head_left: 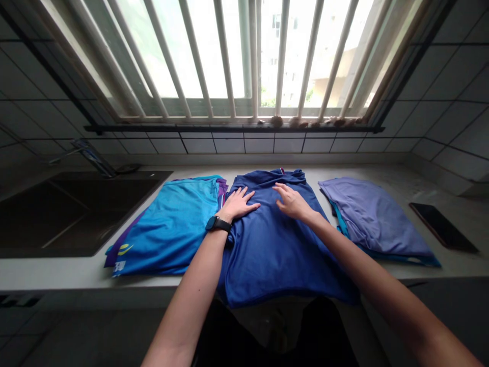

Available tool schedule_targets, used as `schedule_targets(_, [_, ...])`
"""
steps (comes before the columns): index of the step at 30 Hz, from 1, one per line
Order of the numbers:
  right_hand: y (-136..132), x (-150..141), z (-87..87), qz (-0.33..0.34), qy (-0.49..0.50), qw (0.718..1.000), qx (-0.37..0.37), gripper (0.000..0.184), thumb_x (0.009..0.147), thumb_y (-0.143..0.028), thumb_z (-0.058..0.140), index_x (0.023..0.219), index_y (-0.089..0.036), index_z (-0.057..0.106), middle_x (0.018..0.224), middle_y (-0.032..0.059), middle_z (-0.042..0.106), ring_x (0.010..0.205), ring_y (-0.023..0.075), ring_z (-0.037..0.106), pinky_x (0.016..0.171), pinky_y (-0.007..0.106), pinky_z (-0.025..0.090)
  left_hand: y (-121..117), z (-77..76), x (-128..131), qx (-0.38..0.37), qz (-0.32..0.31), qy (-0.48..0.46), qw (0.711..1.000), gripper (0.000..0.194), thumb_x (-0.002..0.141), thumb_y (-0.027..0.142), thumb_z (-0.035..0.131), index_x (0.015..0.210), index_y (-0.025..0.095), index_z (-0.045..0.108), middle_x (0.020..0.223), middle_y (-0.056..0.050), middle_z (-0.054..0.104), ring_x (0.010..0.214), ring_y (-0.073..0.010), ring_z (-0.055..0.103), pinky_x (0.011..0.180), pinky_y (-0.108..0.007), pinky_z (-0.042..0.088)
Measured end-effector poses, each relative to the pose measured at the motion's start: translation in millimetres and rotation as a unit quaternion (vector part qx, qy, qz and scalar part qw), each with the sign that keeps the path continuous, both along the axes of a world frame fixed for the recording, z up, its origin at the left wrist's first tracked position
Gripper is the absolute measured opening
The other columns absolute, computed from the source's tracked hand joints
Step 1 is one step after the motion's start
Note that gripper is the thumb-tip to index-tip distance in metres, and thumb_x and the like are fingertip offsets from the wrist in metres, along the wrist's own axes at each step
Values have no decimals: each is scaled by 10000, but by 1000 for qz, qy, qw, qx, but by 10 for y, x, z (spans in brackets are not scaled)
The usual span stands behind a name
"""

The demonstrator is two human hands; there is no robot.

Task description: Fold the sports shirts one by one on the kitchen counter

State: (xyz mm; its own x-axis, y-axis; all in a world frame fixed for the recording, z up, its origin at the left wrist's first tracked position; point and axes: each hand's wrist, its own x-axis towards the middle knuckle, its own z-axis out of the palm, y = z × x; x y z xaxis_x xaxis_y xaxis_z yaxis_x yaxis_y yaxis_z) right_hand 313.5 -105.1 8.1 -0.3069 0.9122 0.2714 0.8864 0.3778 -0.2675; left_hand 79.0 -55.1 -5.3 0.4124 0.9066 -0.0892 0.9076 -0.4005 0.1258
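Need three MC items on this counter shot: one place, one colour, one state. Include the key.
1. What lies between the sink and the middle shirt?
A) a bright blue shirt
B) a phone
C) a lavender shirt

2. What colour is the middle shirt?
A) lavender
B) dark blue
C) yellow

3. How is the left hand placed?
A) flat on the middle shirt
B) holding a phone
C) on the tap

Answers:
1. A, it lies directly left of the middle shirt, next to the sink.
2. B, the cloth shows dark blue around the hands.
3. A, its palm is down with fingers spread on the cloth.
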Motion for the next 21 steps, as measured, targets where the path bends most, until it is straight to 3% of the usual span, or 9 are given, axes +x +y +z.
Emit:
schedule_targets(6, [-1334,693,-107,15,93,995,-35,427,1024,-337,505,1422,-233,619,1476,101,636,1379,257,596,1179,436,476,25,-4,19,-5,2,4,1000,780,1006,681,378,1654,249,328,1756,-114,173,1628,-325,146,1299,-493,170])
schedule_targets(9, [-1739,961,-262,55,88,993,-63,431,1006,-232,473,1392,-240,664,1469,97,647,1378,255,601,1178,446,484,-10,100,88,-10,6,18,1000,727,1032,602,396,1645,216,342,1743,-145,208,1622,-339,163,1289,-519,205])
schedule_targets(11, [-1905,1094,-338,73,87,991,-69,546,931,-93,432,1404,-233,665,1510,102,614,1405,244,577,1188,446,472,-138,214,117,1,5,22,1000,653,1040,490,442,1599,153,417,1717,-194,268,1603,-351,236,1274,-521,262])
schedule_targets(14, [-2128,1274,-362,89,82,989,-89,779,760,24,414,1466,-236,618,1567,95,559,1438,222,540,1202,428,449,-601,362,23,66,-67,-29,995,464,999,267,515,1426,101,589,1631,-220,435,1498,-309,457,1237,-423,368])
schedule_targets(16, [-2269,1366,-355,102,57,988,-101,892,685,33,444,1522,-253,562,1626,87,488,1496,234,467,1230,447,403,-1065,370,-161,89,-136,-103,981,350,1014,276,502,1304,169,666,1452,-148,628,1316,-255,628,1155,-381,470])
schedule_targets(18, [-2366,1399,-383,105,19,990,-97,966,669,30,477,1587,-274,477,1682,87,400,1557,260,364,1258,501,337,-1548,270,-407,79,-175,-140,971,321,999,375,570,1251,218,689,1293,-105,712,1156,-236,703,1040,-359,554])
schedule_targets(21, [-2377,1307,-524,88,-30,995,-47,951,742,7,514,1633,-299,386,1700,105,357,1588,288,285,1247,585,302,-2059,-29,-764,106,-209,-111,966,703,791,421,813,1439,257,595,1455,-132,636,1292,-311,637,1067,-420,546])
